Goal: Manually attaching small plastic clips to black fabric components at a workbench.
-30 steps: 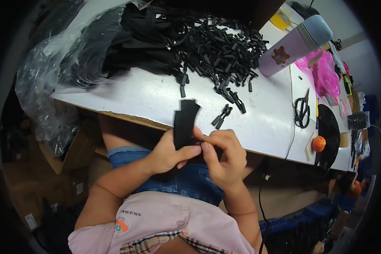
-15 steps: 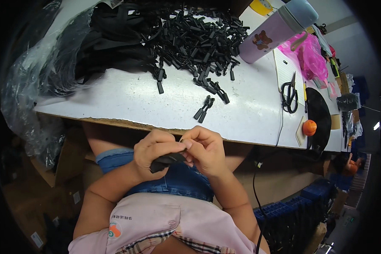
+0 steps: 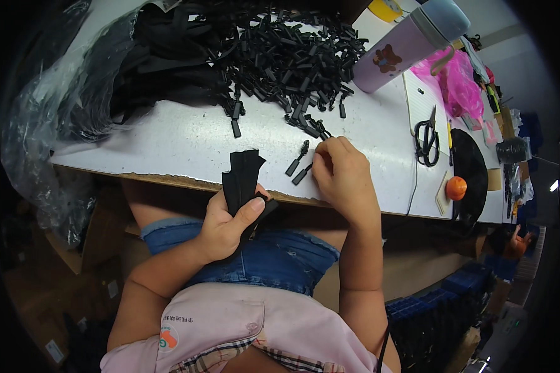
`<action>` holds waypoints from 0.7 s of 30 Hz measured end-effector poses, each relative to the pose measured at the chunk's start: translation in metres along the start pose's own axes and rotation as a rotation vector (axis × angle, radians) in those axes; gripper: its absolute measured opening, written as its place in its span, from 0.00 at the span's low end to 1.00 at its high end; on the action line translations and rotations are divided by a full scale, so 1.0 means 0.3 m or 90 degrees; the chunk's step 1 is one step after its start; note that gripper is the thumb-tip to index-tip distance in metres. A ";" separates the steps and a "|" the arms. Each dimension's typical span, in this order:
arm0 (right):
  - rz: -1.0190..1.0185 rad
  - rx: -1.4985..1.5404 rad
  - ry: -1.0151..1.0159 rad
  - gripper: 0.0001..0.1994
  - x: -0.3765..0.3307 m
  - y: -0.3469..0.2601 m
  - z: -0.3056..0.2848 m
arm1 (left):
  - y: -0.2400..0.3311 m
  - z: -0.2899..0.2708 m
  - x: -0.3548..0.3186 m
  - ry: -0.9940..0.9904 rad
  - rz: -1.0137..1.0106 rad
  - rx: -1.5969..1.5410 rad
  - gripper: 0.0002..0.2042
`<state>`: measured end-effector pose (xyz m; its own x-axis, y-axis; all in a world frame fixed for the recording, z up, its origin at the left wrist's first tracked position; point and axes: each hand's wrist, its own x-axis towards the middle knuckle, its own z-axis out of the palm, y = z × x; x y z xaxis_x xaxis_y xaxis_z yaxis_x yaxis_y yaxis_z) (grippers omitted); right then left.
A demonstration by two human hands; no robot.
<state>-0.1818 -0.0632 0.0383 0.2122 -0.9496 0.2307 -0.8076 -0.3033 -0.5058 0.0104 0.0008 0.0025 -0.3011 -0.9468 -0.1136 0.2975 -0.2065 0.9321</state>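
Since the earlier head view, the right hand [image 3: 347, 180] has left its partner and gone to the tabletop [image 3: 186, 138], while the left hand [image 3: 225, 229] has turned so that the black fabric strip [image 3: 241, 177] stands up from it.

In the head view, with the pile of black pulls [image 3: 292, 62] as landmark, the strip is on the person's side of it, beyond the table edge, pinched under the left thumb. The right hand, also on the near side, bends its fingers over the upper end of one loose pull [image 3: 302, 175]; a second pull [image 3: 294, 166] lies just beside it. A shallow grasp could let the first pull slip or knock its neighbour, perhaps toward the edge. The strip could twist or slide, since the thumb secures only its lower part.

The right fingertips are hidden, so I cannot tell whether they pinch the pull. The strip's lower end is dark and partly covered by the left hand; the pile's far side fades into shadow.
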 end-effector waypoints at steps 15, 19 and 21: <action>-0.139 0.367 0.163 0.07 -0.131 -0.123 0.071 | 0.015 0.052 0.032 0.064 0.159 0.055 0.04; -0.137 0.391 0.178 0.08 -0.130 -0.119 0.078 | 0.013 0.042 0.034 0.054 0.188 0.096 0.04; -0.158 0.371 0.164 0.08 -0.129 -0.115 0.072 | 0.015 0.037 0.036 0.042 0.175 0.106 0.04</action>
<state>-0.1503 -0.0178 0.0288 0.1570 -0.8192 0.5516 -0.3080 -0.5713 -0.7608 -0.0015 -0.0075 0.0091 -0.1688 -0.9767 0.1325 0.2057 0.0966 0.9738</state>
